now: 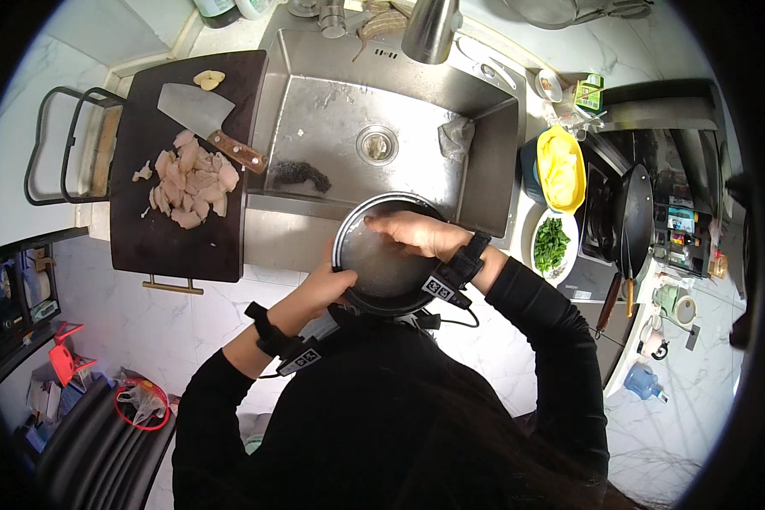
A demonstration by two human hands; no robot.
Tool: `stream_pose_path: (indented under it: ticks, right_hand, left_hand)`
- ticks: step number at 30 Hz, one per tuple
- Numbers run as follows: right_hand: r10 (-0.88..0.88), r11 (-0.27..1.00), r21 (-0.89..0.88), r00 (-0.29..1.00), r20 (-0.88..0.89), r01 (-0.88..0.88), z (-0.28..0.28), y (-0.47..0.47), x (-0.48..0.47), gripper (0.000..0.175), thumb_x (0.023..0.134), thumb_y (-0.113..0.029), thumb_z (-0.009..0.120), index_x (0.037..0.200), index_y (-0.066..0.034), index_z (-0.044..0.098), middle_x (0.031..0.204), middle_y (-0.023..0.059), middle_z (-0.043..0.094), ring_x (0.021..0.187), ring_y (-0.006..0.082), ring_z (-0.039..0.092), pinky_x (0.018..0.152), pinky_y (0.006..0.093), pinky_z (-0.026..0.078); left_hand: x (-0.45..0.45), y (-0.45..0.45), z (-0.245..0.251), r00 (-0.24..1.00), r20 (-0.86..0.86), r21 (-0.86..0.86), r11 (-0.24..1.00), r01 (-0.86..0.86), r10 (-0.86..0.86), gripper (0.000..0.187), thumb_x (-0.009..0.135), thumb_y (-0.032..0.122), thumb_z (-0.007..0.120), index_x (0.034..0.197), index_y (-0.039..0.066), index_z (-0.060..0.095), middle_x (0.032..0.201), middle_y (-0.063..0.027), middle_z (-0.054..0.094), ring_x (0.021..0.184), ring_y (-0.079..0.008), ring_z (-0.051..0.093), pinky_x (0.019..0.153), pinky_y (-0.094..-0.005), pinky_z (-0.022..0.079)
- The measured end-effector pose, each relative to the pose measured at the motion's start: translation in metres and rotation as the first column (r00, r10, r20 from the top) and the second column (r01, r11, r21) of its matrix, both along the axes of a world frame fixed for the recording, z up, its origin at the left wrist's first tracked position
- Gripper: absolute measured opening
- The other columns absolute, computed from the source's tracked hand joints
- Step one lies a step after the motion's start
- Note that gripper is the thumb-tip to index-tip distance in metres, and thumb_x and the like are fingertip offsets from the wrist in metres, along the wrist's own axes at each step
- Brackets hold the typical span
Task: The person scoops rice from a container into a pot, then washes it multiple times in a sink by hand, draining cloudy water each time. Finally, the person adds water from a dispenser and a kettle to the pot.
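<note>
My left hand grips the near left rim of a round dark metal pot, thumb over the edge. The pot is held at the front edge of the steel sink and holds something pale and cloudy, perhaps water. My right hand reaches over the far right rim into the pot, fingers partly bent; whether it holds anything cannot be told. To the left, a dark cutting board bears sliced pale meat, a cleaver with a wooden handle and pale peeled pieces, perhaps garlic.
A yellow-rimmed container of yellow slices and a white dish of chopped greens stand right of the sink. Beyond is a wok by the stove. A steel faucet overhangs the sink, which holds a grey cloth and a dark scouring pad.
</note>
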State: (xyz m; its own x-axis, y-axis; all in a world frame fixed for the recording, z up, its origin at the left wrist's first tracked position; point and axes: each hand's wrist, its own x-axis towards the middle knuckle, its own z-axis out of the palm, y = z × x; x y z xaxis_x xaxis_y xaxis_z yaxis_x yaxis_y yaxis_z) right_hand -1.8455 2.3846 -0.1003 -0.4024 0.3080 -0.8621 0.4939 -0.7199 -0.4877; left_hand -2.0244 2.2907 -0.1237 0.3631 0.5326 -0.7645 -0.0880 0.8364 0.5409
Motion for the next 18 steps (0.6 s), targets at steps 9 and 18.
stream_pose_path:
  ticks: [9, 18]
  right_hand:
    - [-0.569, 0.822, -0.063, 0.819, -0.074, 0.566, -0.021, -0.029, -0.004, 0.042, 0.093, -0.030, 0.035, 0.121, -0.0003, 0.046, 0.127, 0.0144, 0.045, 0.115, 0.0275, 0.041, 0.100, 0.0470, 0.025]
    - [-0.693, 0.708, 0.158, 0.720, -0.031, 0.688, -0.042, -0.026, -0.025, 0.038, 0.091, -0.029, 0.041, 0.110, 0.0016, 0.052, 0.105, 0.0135, 0.057, 0.092, 0.0261, 0.052, 0.085, 0.0359, 0.041]
  left_hand:
    - [0.010, -0.037, 0.030, 0.850, -0.412, 0.705, 0.705, 0.070, 0.327, 0.059, 0.078, 0.009, 0.056, 0.129, 0.000, 0.028, 0.117, -0.0156, 0.044, 0.110, -0.0251, 0.044, 0.094, -0.0361, 0.036]
    - [0.083, -0.083, 0.084, 0.962, 0.131, 0.311, 0.912, -0.268, 0.239, 0.061, 0.085, 0.019, 0.060, 0.129, -0.001, 0.023, 0.115, -0.0139, 0.043, 0.107, -0.0181, 0.049, 0.087, -0.0340, 0.046]
